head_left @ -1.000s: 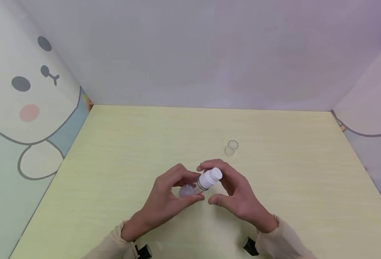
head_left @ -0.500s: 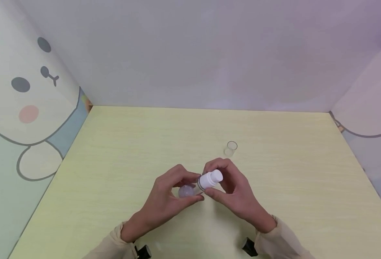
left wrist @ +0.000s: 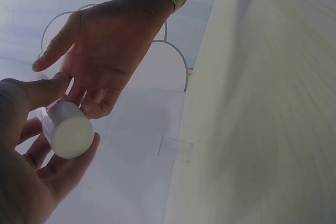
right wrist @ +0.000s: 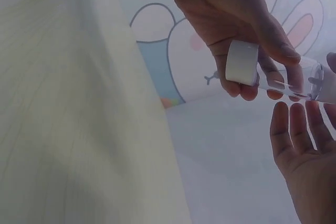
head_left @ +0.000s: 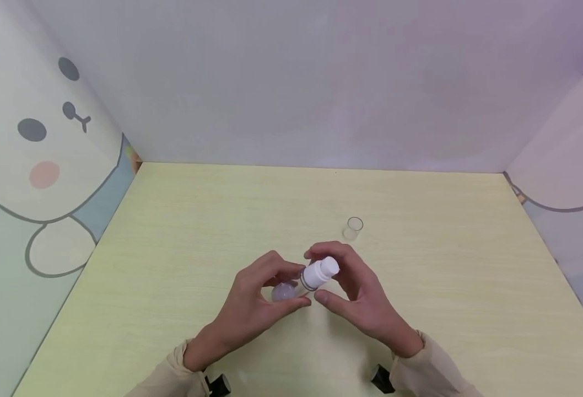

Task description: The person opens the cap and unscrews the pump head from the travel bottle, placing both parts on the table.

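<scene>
A small clear bottle [head_left: 298,289] with a white pump head [head_left: 320,273] lies tilted in my left hand [head_left: 257,300], the pump pointing up and to the right. My left fingers and thumb grip its clear body, and its white base [left wrist: 72,136] faces the left wrist camera. Beside the pump head, my right hand [head_left: 363,295] has its fingers and thumb spread around it. A gap shows between the right thumb and the white collar; whether the other fingertips touch it is hard to tell. Farther back on the table stands a small clear cap [head_left: 354,226].
Both hands are above a pale wooden table [head_left: 212,220]. Behind it rises a plain light wall [head_left: 291,82], and cartoon-printed panels [head_left: 48,143] flank the sides. A dark wrist camera [head_left: 383,379] sits under the right sleeve.
Half a second ago my right thumb and fingers pinched the white collar of the pump; now they have spread away from it. The left hand keeps its grip, nearly still.
</scene>
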Demonstrator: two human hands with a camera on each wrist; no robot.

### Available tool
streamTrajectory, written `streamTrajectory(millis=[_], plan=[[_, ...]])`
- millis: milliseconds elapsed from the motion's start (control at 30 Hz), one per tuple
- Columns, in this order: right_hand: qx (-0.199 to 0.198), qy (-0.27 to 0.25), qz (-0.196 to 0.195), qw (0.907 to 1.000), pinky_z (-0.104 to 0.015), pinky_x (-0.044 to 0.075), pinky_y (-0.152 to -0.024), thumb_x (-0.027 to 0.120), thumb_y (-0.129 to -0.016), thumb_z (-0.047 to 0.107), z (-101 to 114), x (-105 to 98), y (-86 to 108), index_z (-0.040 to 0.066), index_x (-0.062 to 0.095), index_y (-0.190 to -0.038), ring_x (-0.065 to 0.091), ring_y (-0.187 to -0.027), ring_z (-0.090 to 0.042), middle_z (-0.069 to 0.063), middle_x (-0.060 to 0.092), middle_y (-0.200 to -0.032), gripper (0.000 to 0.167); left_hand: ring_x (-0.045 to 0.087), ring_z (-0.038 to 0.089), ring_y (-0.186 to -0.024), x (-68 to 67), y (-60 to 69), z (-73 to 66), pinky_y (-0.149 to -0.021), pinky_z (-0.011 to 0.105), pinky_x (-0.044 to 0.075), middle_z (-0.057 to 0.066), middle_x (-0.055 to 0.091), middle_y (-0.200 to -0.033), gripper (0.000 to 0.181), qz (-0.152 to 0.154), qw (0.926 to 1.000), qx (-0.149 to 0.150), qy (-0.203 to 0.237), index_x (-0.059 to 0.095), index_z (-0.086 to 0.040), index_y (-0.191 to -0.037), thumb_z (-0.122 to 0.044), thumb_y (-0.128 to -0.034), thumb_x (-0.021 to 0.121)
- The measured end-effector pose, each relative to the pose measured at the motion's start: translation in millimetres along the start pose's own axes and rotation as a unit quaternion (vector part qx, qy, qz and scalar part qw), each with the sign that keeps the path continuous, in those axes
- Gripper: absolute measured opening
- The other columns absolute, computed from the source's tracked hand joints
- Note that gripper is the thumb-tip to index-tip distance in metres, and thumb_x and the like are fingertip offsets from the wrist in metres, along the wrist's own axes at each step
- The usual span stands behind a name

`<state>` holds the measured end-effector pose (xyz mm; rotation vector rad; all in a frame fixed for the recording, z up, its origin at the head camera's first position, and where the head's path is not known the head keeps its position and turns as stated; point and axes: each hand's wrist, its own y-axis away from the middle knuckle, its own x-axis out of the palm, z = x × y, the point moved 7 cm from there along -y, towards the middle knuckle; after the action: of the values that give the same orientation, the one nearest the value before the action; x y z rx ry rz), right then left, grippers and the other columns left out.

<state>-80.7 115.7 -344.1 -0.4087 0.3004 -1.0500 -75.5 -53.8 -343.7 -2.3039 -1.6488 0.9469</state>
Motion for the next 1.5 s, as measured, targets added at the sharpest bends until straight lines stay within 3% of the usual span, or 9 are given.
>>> streamTrajectory(millis=[200,500,800,933,1067,1267,1367,1500], plan=[[0.063,-0.009,-0.032,0.9975,-0.027,0.058,-0.084,0.073,-0.087,-0.014,-7.5,-2.5,1.1,0.001,0.047,-0.123,0.059,-0.102,-0.016,-0.006,0.055,-0.116,0.047,0.063,0.008,-0.086,2.1,-0.4,-3.4,-0.074,0.030,0.064,0.000,0.066,-0.095,0.046,0.003,0.9998,0.017,-0.009,0.071,-0.017,-0.120,-0.013,-0.0792,0.092],[-0.017,-0.021,0.009,0.9996,-0.025,0.054,-0.089,0.067,-0.088,-0.020,1.8,-3.7,-4.1,-0.006,0.050,-0.124,0.056,-0.102,-0.020,-0.008,0.057,-0.116,0.042,0.062,0.008,-0.087,0.8,-1.1,-4.0,-0.075,0.024,0.062,-0.003,0.066,-0.098,0.049,0.011,0.9996,0.022,-0.016,0.071,-0.017,-0.123,-0.014,-0.0789,0.092],[-0.036,-0.017,0.036,0.9985,-0.028,0.054,-0.095,0.061,-0.089,-0.022,5.5,-2.2,-4.1,-0.005,0.054,-0.129,0.058,-0.110,-0.021,-0.012,0.058,-0.124,0.044,0.061,0.008,-0.086,0.4,-1.6,-3.9,-0.074,0.023,0.061,-0.003,0.066,-0.098,0.048,0.013,0.9995,0.018,-0.022,0.072,-0.017,-0.122,-0.014,-0.0790,0.092],[-0.029,-0.006,0.041,0.9987,-0.029,0.055,-0.096,0.061,-0.089,-0.022,5.2,-2.5,-4.4,-0.004,0.052,-0.134,0.059,-0.113,-0.021,-0.013,0.059,-0.128,0.049,0.062,0.009,-0.086,0.7,-1.9,-3.5,-0.074,0.024,0.062,0.000,0.066,-0.097,0.046,0.014,0.9996,0.012,-0.022,0.072,-0.017,-0.121,-0.014,-0.0796,0.092],[0.015,0.018,0.029,0.9993,-0.028,0.055,-0.095,0.068,-0.087,-0.018,-0.4,-4.0,-3.6,-0.001,0.047,-0.139,0.059,-0.113,-0.019,-0.012,0.058,-0.127,0.058,0.063,0.009,-0.086,0.9,-1.8,-3.4,-0.075,0.025,0.062,0.001,0.066,-0.098,0.046,0.013,0.9996,0.013,-0.019,0.071,-0.016,-0.121,-0.013,-0.0799,0.091],[0.073,0.019,-0.006,0.9972,-0.027,0.055,-0.085,0.074,-0.086,-0.014,-7.5,-7.6,-2.7,0.003,0.048,-0.123,0.059,-0.100,-0.017,-0.005,0.056,-0.114,0.049,0.062,0.008,-0.087,1.8,-1.4,-3.3,-0.075,0.024,0.062,-0.003,0.066,-0.099,0.048,0.017,0.9995,0.016,-0.023,0.071,-0.016,-0.123,-0.013,-0.0790,0.092],[0.067,0.011,-0.005,0.9977,-0.025,0.055,-0.085,0.074,-0.087,-0.014,-7.5,-8.2,-2.8,0.003,0.049,-0.119,0.059,-0.099,-0.016,-0.005,0.057,-0.113,0.044,0.062,0.008,-0.086,2.1,-1.1,-3.2,-0.075,0.023,0.061,-0.003,0.066,-0.099,0.049,0.018,0.9994,0.016,-0.026,0.072,-0.016,-0.123,-0.012,-0.0783,0.092],[0.027,-0.005,0.012,0.9995,-0.024,0.054,-0.086,0.071,-0.087,-0.017,-4.6,-7.7,-4.2,-0.001,0.051,-0.120,0.057,-0.101,-0.017,-0.007,0.057,-0.114,0.042,0.062,0.008,-0.086,1.5,-0.8,-3.5,-0.075,0.023,0.062,-0.002,0.066,-0.099,0.049,0.017,0.9994,0.016,-0.025,0.072,-0.016,-0.123,-0.012,-0.0781,0.092]])
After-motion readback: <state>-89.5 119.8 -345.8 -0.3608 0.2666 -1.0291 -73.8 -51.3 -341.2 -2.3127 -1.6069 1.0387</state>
